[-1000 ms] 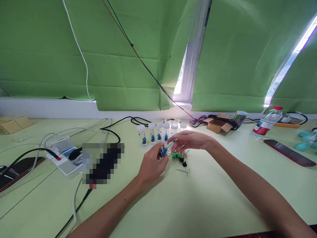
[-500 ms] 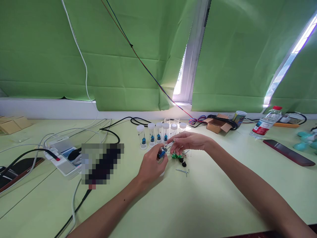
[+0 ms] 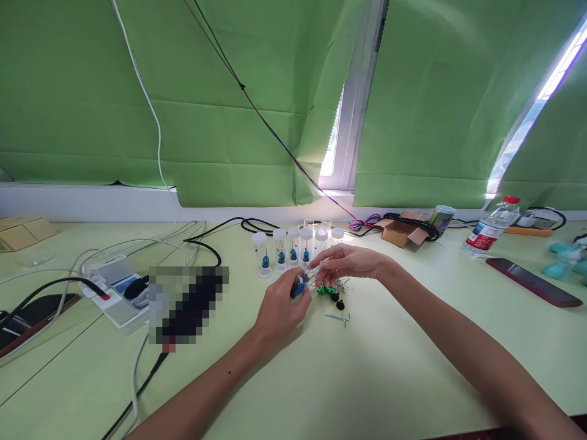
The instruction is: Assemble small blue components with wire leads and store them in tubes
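My left hand (image 3: 280, 304) is closed around a small blue part (image 3: 299, 286). A bit of something pale shows under that hand. Just to the right, my right hand (image 3: 351, 263) reaches in with thumb and fingers pinched beside the blue part. Whatever thin piece it holds is too small to make out. Behind the hands stands a row of clear tubes (image 3: 280, 250) with white caps, several with blue parts inside. Below the right hand lie green parts (image 3: 326, 289), black knob-like pieces (image 3: 340, 304) and thin metal hex keys (image 3: 337, 317).
To the left are a white power strip (image 3: 121, 305) with cables and a blurred-out dark object (image 3: 192, 305). Toward the back right stand an open cardboard box (image 3: 403, 232), a can (image 3: 443, 219) and a water bottle (image 3: 490, 229). A dark phone (image 3: 534, 282) lies at the right.
Both hands keep nearly the same pose at the blue part, with only slight finger movement. The view has shifted very slightly.
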Demonstrator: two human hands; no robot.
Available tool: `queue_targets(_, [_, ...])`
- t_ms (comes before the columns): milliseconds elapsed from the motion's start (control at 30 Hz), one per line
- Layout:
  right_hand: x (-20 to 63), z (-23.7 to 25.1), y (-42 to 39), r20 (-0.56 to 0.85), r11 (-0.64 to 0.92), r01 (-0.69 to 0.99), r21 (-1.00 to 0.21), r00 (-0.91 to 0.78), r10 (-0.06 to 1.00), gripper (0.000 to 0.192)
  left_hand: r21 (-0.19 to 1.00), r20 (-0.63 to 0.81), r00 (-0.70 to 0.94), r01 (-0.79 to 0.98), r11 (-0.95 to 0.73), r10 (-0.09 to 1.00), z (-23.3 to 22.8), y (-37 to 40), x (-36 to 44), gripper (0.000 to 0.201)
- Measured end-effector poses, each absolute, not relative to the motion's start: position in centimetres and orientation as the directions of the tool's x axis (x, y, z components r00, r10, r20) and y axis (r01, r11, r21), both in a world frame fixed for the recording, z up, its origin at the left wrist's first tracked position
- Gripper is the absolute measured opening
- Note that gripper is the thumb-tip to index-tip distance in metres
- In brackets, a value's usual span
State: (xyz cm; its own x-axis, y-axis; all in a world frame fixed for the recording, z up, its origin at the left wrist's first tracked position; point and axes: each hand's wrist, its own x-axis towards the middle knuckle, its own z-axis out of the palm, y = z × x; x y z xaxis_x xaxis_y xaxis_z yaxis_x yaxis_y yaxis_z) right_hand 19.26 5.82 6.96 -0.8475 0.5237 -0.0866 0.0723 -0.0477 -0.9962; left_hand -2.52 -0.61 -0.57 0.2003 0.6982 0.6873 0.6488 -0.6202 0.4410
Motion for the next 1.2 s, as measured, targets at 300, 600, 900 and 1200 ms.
queue_targets(300, [19.23, 6.68, 5.94, -0.071, -0.022, 0.07, -0.997, -0.848, 0.525, 0.039, 0.426, 0.69, 0.205, 0.66, -0.619, 0.694, -0.73, -0.67, -2.46, 0.027])
queue_targets(600, [18.92, 6.74, 5.72, -0.075, -0.021, 0.077, -0.997, -0.828, 0.556, 0.04, 0.433, 0.679, 0.216, 0.654, -0.621, 0.701, -0.72, -0.68, -2.47, 0.026])
queue_targets(900, [18.74, 6.56, 5.7, -0.06, 0.015, 0.083, -0.996, -0.824, 0.564, 0.04, 0.441, 0.678, 0.22, 0.642, -0.627, 0.701, -0.69, -0.73, -2.41, 0.028])
queue_targets(1200, [18.66, 6.47, 5.63, -0.046, 0.055, 0.095, -0.994, -0.813, 0.58, 0.039, 0.433, 0.67, 0.235, 0.646, -0.628, 0.704, -0.66, -0.81, -2.47, 0.028])
